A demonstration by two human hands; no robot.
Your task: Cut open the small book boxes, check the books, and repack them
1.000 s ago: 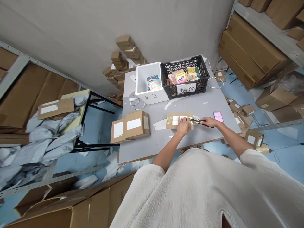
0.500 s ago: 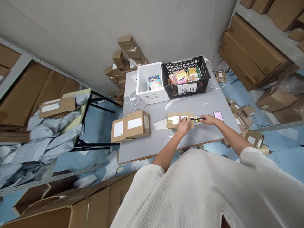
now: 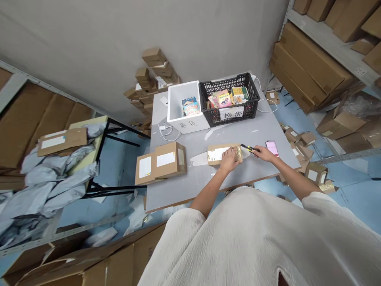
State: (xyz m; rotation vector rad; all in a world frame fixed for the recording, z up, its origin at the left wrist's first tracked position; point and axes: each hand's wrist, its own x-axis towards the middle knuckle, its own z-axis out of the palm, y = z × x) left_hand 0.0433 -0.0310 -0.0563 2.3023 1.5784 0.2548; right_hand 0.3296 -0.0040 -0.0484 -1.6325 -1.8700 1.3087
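Two hands are what we have on one flat cardboard parcel (image 3: 222, 153), which lies on the grey table (image 3: 262, 127) in front of the black basket (image 3: 228, 97), nearer to us. Its brown card is dull and matte, its shape a low rectangle, and a white label sits on its top face; glossy yellowish tape wraps the end on our right and catches the light. Our left hand (image 3: 228, 158) lies flat on that top, fingers spread loosely and pressing the card down. Our right hand (image 3: 263, 153) is closed around the yellow-and-black utility knife (image 3: 249, 148), whose thin tip points at the taped end; whether the blade touches the tape we cannot tell.

Beside the black basket, to its left, stands the white foam box (image 3: 183, 107), smooth-walled and square, with a colourful book inside. The basket itself is an open plastic lattice with a paper sign on its front wall. A pink phone (image 3: 272, 147) lies in front of the basket, just beyond the knife hand. Two more labelled cardboard boxes (image 3: 162, 162) rest well to the left of the basket, at the table's edge.
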